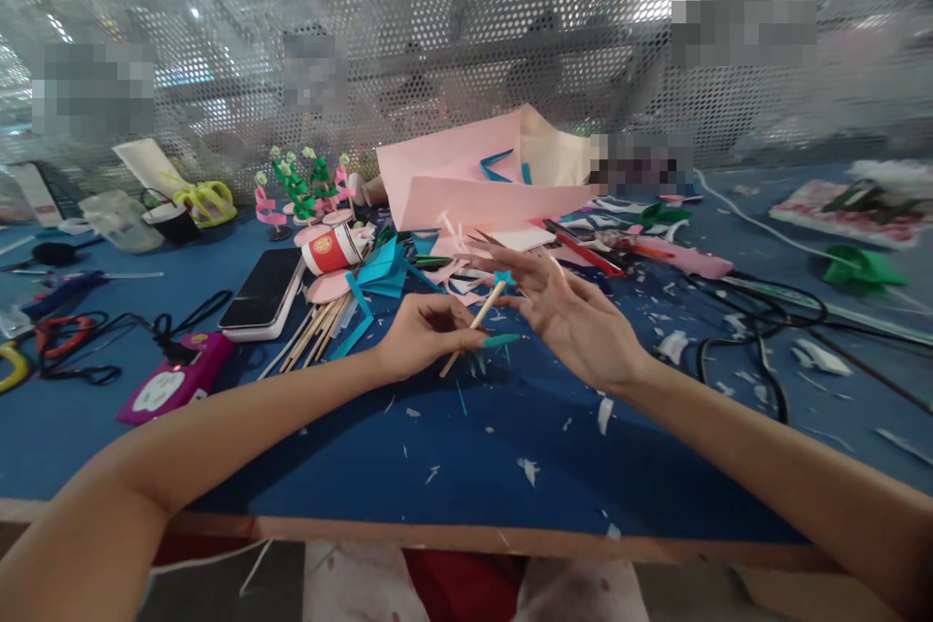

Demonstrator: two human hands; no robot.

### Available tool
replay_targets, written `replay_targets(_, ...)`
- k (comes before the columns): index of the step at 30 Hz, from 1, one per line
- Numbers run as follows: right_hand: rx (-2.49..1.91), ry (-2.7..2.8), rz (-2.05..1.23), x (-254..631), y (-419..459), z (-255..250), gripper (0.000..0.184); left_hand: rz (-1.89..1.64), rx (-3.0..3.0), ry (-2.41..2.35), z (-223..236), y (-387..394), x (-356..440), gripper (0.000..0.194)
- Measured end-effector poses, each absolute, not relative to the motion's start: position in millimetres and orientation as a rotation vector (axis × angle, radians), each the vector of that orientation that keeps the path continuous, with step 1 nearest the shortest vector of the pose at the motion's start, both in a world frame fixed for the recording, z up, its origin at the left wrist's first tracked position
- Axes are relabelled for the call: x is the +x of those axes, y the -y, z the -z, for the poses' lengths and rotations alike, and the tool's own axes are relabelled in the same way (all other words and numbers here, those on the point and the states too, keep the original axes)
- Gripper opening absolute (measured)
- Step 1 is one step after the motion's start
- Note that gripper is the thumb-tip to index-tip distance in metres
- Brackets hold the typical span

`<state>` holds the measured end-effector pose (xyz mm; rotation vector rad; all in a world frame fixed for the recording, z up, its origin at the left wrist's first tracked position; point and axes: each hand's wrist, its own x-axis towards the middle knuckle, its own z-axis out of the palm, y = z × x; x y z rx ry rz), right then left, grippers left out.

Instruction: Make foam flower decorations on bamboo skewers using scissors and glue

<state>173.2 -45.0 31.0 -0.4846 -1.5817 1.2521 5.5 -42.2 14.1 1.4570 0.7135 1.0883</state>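
Note:
My left hand (430,335) pinches a thin pale wooden stick (481,313), tilted up to the right, over the near middle of the table. Wrapped or stuck on its upper end is a small blue paper piece (503,279), star-like in outline. Long pointed teal shapes at my left fingertips look like nails. Beside the stick's upper end is my right hand (575,321), its fingers stretched out and spread; whether a fingertip touches the blue piece I cannot tell. Just left of my left hand lie folded blue paper (384,267) and a bundle of wooden sticks (317,330).
Pink paper sheets (466,199) rise behind my hands. Leftward are a phone (263,292), a red-and-white paper cup (331,250), a purple power strip (179,374) and small green craft plants (292,185). A pink glue gun (677,255), cables (762,379) and paper scraps (672,346) lie rightward.

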Motion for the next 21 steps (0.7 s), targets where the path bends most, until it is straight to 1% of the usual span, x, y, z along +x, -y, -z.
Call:
replay_targets(3,-0.555,1.539,-1.256,168,44,-29,0.034,-1.066,1.482,-0.673,-15,42,6,0.029)
replay_targets(5,-0.599,1.569,-1.192,165,45,-27,0.034,-1.056,1.53,-0.679,-16,44,5,0.029)
replay_targets(10,-0.626,1.705,-0.839,165,46,-24,0.034,-1.04,1.658,-0.725,-17,47,4,0.034)
replay_targets(13,-0.581,1.773,-0.714,168,45,-21,0.034,-1.027,1.692,-0.732,-17,47,4,0.037)
replay_targets(17,-0.568,1.822,-0.67,170,44,-20,0.035,-1.019,1.684,-0.741,-17,47,4,0.037)
replay_targets(21,-0.554,1.803,-0.695,169,45,-20,0.032,-1.014,1.698,-0.741,-17,48,4,0.037)
